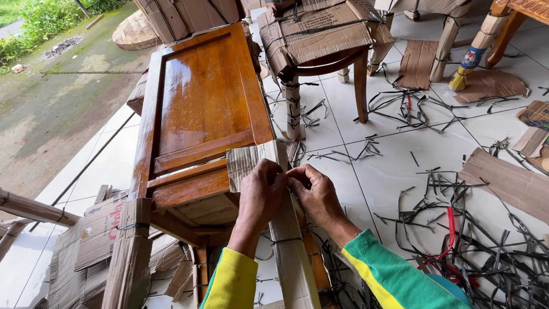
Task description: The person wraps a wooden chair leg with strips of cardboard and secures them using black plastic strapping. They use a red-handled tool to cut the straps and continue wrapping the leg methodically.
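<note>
Both hands meet at the near right corner of the glossy wooden cabinet, left hand and right hand pinching the cardboard wrap tight against its leg, fingers closed on it, seemingly so it stays put.

Cardboard wrap around furniture leg: brown, corrugated, creased, top flap folded open beside glossy panel of wooden cabinet. Leg runs from my hands down toward bottom edge, fully sheathed in cardboard, tilted slightly. Thin black strap circles it partway down. My left hand and right hand pinch cardboard edge at top of leg, fingertips meeting. Cabinet lies tipped on floor, varnished, orange-brown.
</note>
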